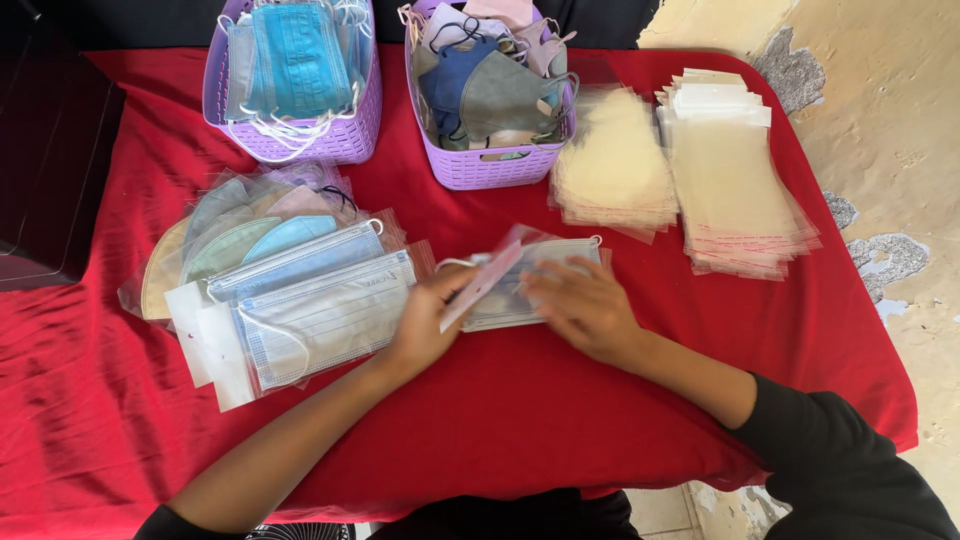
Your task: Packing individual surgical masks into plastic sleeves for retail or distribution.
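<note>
On the red tablecloth [560, 400] lies a pale blue pleated face mask [560, 262] inside a clear plastic sleeve [495, 275]. My left hand [425, 320] pinches the sleeve's left end, where the flap with its pink strip stands up. My right hand [585, 305] rests flat on the mask and sleeve, fingers spread toward the left. A white ear loop pokes out at the mask's upper right corner.
A pile of bagged masks [290, 295] lies at the left. Two purple baskets stand at the back: one with blue pleated masks [300, 80], one with mixed folded masks [490, 100]. Two stacks of empty clear sleeves [735, 180] lie at the right. A dark box [45, 150] sits at far left.
</note>
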